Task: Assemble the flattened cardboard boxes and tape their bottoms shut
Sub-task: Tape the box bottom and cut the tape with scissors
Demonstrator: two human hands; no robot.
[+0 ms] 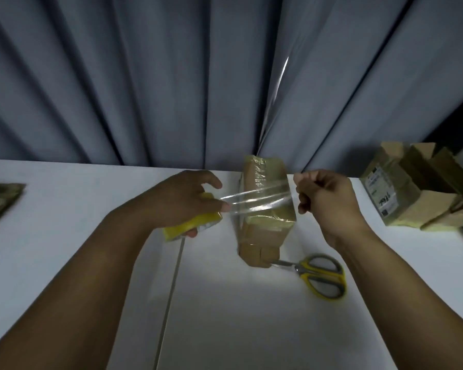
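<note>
**Hands drawing a tape strip across the box**

Left hand point(187, 193) is gripping the yellow tape roll point(190, 225), fingers curled round it. The right hand point(329, 201) is pinching the free end of the clear tape strip point(257, 201) between thumb and curled fingers. The strip is spanning taut between them, crossing the cardboard box point(262, 236).

The box is lying on the white table point(225, 303) close to its back edge, about midway along, with glossy tape on its upper face. Its long axis is running from the back edge toward the near edge, so the strip is lying across it. Each hand is hovering just beside one long side of the box. Whether the strip is touching the cardboard cannot be told.

Both forearms are reaching in from the near edge.

Yellow-handled scissors point(321, 276) are lying at the box's near end, on the right hand's side. Assembled boxes point(412, 193) are standing at the back right corner, and flattened cardboard point(0, 198) is lying at the left edge. Lowering the strip appears to be the coming move.
</note>
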